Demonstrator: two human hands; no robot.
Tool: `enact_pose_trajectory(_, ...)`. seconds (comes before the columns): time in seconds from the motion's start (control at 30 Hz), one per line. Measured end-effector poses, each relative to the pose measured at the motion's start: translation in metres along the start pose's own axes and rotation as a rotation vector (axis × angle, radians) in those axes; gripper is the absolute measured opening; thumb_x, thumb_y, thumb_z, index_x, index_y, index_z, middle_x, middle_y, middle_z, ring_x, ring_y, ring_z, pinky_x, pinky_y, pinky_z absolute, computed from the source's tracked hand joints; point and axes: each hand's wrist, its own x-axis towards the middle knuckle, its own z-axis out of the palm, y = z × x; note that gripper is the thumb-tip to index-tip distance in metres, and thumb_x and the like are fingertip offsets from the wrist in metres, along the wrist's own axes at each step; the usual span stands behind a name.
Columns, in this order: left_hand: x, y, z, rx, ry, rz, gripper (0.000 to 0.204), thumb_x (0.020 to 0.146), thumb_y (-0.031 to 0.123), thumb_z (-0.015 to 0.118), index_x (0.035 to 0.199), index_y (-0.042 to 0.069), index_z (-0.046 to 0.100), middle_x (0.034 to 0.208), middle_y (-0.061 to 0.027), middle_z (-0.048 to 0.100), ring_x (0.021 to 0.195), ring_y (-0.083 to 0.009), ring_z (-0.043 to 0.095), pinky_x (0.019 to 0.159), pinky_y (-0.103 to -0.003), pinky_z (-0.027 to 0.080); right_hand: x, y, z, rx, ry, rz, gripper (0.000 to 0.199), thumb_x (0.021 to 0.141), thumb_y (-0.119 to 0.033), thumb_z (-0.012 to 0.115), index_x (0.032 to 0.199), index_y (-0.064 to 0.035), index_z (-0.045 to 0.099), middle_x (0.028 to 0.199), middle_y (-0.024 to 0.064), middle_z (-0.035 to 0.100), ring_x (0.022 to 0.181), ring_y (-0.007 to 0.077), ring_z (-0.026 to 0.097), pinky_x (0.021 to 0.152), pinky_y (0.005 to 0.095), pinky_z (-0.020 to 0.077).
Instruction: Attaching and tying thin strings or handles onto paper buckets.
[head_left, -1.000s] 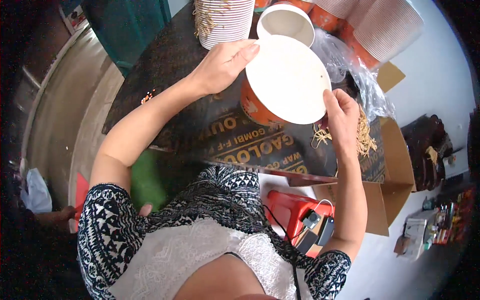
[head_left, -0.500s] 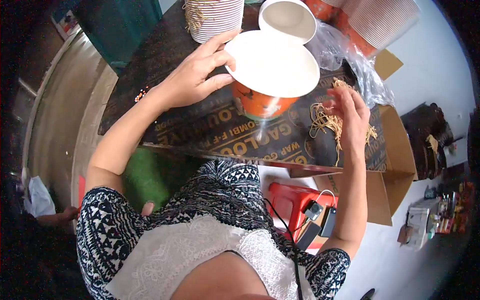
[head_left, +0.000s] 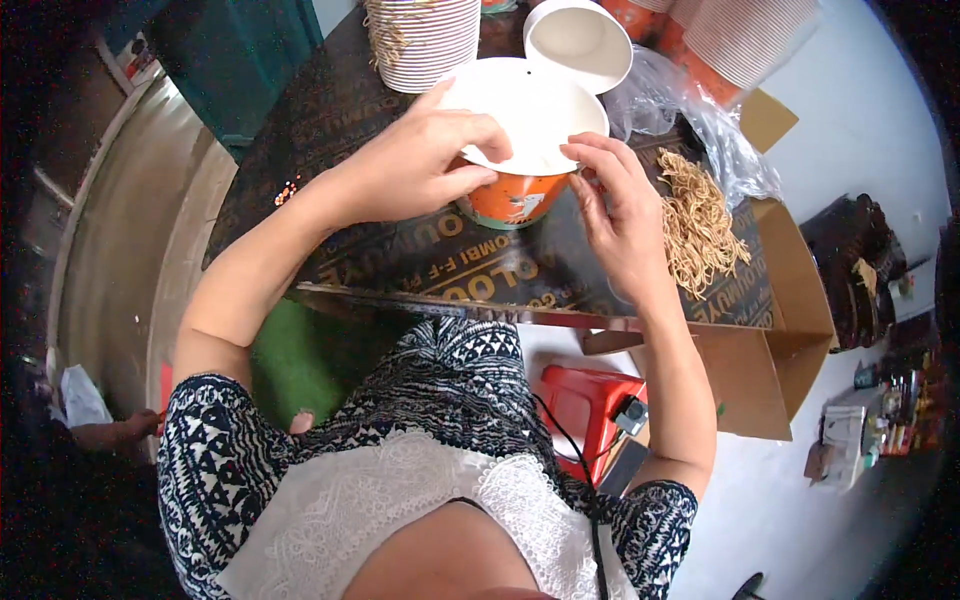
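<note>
An orange paper bucket (head_left: 515,195) with a white inside and a printed figure stands on the dark table, its open mouth tipped toward me. My left hand (head_left: 425,160) grips its left rim, fingertips over the edge and thumb outside. On the right rim my right hand (head_left: 620,205) closes, fingers at the lip and thumb against the outer wall. Whether anything small is pinched there I cannot make out. Right of that hand lies a loose pile of tan cords (head_left: 700,230). Another white-lined paper bucket (head_left: 580,45) lies tilted behind the first.
A stack of paper buckets (head_left: 430,45) with tan cords on its side stands at the back left; more stacked buckets (head_left: 750,40) are back right, beside a clear plastic bag (head_left: 665,95). An open cardboard box (head_left: 795,310) adjoins the table's right edge. Small beads (head_left: 287,190) lie left.
My right hand has moved left from the cord pile to the bucket's right rim. The bucket has shifted slightly left, and my left hand's fingers now reach farther over its rim.
</note>
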Motion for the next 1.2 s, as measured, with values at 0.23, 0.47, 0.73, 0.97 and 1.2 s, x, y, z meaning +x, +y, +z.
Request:
enact_pose_trajectory(0.23,0.027,-0.001,0.000,-0.425,-0.285,-0.155,0.015,0.085,0.005,0.059,0.098,-0.002,0.062,0.089,-0.0069,0.066,0.083,-0.0137,0.061,0.087,-0.032,0.048,0.002,0.007,0.004,0.082,0.052,0.053,0.022,0.082,0.004,0.063,0.103,-0.0013,0.062,0.105,0.0155,0.062,0.096,0.0331,0.063,0.080,0.0384,0.0515)
enact_pose_trajectory(0.47,0.044,-0.013,-0.020,-0.530,-0.393,-0.145,0.017,0.086,0.006,0.059,0.100,-0.004,0.063,0.088,-0.0023,0.065,0.083,-0.0092,0.058,0.077,-0.026,0.049,0.012,0.016,0.005,0.258,0.091,0.122,0.015,0.085,0.004,0.061,0.099,-0.0007,0.063,0.097,0.0108,0.060,0.084,0.0213,0.063,0.073,0.0302,0.0512)
enact_pose_trajectory(0.73,0.053,-0.017,-0.027,-0.310,-0.211,-0.033,0.018,0.089,0.007,0.057,0.102,-0.004,0.061,0.090,-0.0038,0.064,0.087,-0.0097,0.058,0.081,-0.026,0.049,0.005,0.030,-0.005,0.421,0.129,0.364,0.011,0.086,-0.005,0.061,0.096,-0.0002,0.064,0.090,0.0091,0.063,0.084,0.0183,0.060,0.078,0.0301,0.0480)
enact_pose_trajectory(0.97,0.065,0.004,-0.024,-0.263,-0.197,0.099,0.013,0.088,0.008,0.057,0.099,0.001,0.060,0.090,-0.0067,0.061,0.092,-0.0161,0.058,0.084,-0.030,0.047,0.003,0.000,-0.027,0.526,-0.054,0.424,0.011,0.088,-0.012,0.063,0.094,-0.0030,0.064,0.093,0.0039,0.064,0.088,0.0121,0.055,0.079,0.0285,0.0447)
enact_pose_trajectory(1.2,0.066,0.020,-0.001,0.105,0.351,0.286,0.022,0.074,0.006,0.070,0.091,0.004,0.057,0.106,-0.0129,0.053,0.103,-0.0311,0.053,0.092,-0.040,0.042,-0.011,-0.009,-0.014,1.029,0.050,0.487,0.016,0.094,-0.013,0.062,0.106,-0.0018,0.059,0.097,0.0002,0.063,0.086,0.0076,0.058,0.080,0.0244,0.0472)
